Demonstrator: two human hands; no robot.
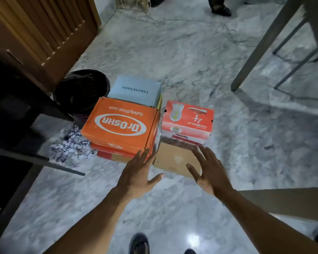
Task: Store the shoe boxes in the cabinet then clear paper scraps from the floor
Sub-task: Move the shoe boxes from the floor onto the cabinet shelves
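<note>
While left hand [138, 173] and right hand [207, 173] hover spread and empty, the brown box [173, 158] lies at twelve o'clock, nearer the right.

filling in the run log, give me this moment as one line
left hand: open, at orange box corner | right hand: open, over brown box | red box: untouched | paper scraps: on floor

The orange box [119, 123] hides most of the red box [104, 154] beneath it, so only a strip of its front shows, and it also covers the near end of the pale blue box [136, 89]. The left hand [138, 173] and the right hand [207, 171] are smeared with blur over the brown box [174, 158]. I can't tell whether either touches it. A sandalled foot [221, 10] is cut off by the top edge.
</note>
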